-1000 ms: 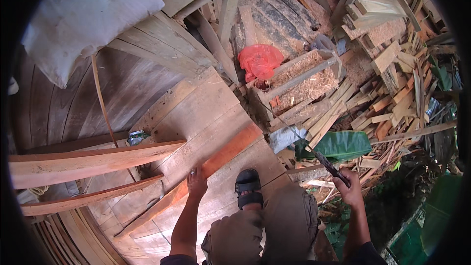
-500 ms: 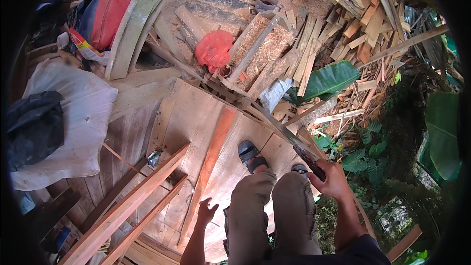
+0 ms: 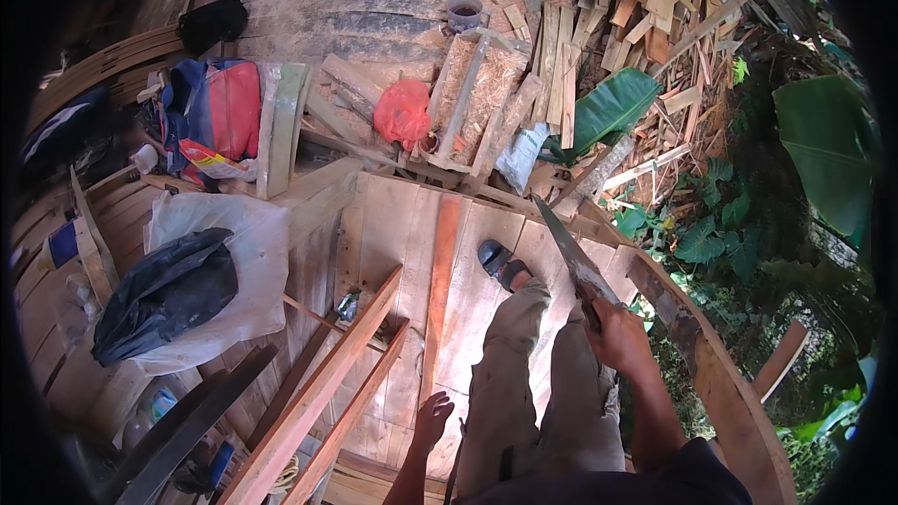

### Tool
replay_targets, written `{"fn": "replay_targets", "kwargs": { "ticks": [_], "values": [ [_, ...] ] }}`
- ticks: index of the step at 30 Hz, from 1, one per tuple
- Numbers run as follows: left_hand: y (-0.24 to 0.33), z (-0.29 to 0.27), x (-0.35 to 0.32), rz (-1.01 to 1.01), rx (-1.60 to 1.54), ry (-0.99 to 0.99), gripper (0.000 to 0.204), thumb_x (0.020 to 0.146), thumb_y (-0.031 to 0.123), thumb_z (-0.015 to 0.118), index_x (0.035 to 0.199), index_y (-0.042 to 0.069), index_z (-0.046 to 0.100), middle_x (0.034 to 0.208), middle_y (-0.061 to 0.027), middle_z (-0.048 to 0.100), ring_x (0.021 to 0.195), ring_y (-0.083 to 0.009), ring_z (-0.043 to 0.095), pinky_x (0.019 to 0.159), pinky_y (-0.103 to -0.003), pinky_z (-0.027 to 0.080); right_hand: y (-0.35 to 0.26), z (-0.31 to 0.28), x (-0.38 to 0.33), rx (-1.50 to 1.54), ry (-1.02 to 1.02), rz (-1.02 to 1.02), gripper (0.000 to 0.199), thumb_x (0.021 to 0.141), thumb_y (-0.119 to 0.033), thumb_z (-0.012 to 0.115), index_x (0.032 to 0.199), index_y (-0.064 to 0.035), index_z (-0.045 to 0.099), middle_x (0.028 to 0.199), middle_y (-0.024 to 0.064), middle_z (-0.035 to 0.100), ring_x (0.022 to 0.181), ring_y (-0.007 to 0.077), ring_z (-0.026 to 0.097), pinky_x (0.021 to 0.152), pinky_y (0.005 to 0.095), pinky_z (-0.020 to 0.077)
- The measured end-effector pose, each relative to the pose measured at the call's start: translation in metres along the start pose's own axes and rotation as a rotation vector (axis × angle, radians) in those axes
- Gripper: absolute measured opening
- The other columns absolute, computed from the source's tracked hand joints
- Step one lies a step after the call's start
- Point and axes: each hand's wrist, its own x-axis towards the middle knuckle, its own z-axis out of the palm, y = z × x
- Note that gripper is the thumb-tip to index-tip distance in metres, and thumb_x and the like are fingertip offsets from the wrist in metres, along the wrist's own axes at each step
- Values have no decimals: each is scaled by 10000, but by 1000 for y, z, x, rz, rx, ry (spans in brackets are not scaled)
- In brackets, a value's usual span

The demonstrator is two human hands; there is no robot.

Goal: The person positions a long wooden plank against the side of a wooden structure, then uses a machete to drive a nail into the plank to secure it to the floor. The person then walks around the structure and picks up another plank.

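My right hand [image 3: 621,340] is wrapped round the dark handle of a handsaw [image 3: 572,248]. The saw's long grey blade points forward and a little left over the plank floor [image 3: 388,224], narrowing toward its tip. My left hand [image 3: 432,418] hangs empty beside my left leg, its fingers loosely bent and somewhat apart. Closest to that hand is a reddish plank [image 3: 441,285] lying lengthwise on the floor. Two long timbers [image 3: 323,383] slant up from the lower left, apart from the hand.
At the left, a black bag [image 3: 173,295] lies on a white sheet [image 3: 262,252]. A red and blue backpack [image 3: 229,108] and a red plastic bag [image 3: 402,112] are farther off. Wood offcuts [image 3: 659,0] are heaped at the far right. A curved board [image 3: 697,346] edges the platform beside plants.
The saw's blade has swung into clearer view, pointing forward. My view has shifted left, and both hands appear lower. My left hand's fingers look more bent than before.
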Motion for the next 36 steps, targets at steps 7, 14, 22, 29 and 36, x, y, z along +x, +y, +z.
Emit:
{"fn": "replay_targets", "kwargs": {
  "ticks": [7, 14, 22, 29, 36],
  "values": [
    [20, -28, -31, 166, 127, 30, 194, 882, 113, 582, 1036, 31, 666, 996, -136, 665, 976, -229, 619, 861, -329, 470, -35, -21, -38, 15, -35, 23, 279, 810, -193, 577, 1032, -34, 522, 863, 229, 649, 814, 394, 634, 756, 488, 479],
    [24, -26, -89, 149, 575, -48, 400, 891, 408, 580, 798, 33, 683, 834, -143, 664, 822, -279, 621, 771, -382, 477, -57, -25, -43, -57, -95, -121, 233, 730, -150, 610, 906, -17, 532, 813, 232, 626, 757, 410, 621, 682, 501, 484],
    [50, 27, -142, 251, 198, 204, 356, 866, 321, 637, 1105, 58, 612, 1000, -164, 627, 934, -270, 607, 820, -361, 490, -79, -28, -50, -360, -90, -588, 237, 693, -151, 622, 892, -29, 582, 777, 169, 645, 676, 341, 648, 616, 441, 513],
    [238, 46, -207, 430, 6, 169, 488, 855, 236, 595, 1299, 70, 483, 1263, -200, 516, 1162, -328, 501, 983, -408, 411, -159, -68, -87, -572, -171, -1066, 186, 717, -171, 603, 859, -50, 595, 697, 113, 641, 620, 270, 652, 556, 396, 508],
    [193, 26, -196, 735, 90, 526, 486, 817, 109, 574, 1297, 104, 497, 1141, -181, 549, 1137, -339, 500, 986, -425, 407, -257, -117, -128, -614, -206, -1441, 151, 725, -164, 587, 820, -47, 595, 667, 85, 637, 617, 247, 654, 544, 368, 503]
  ]
}}
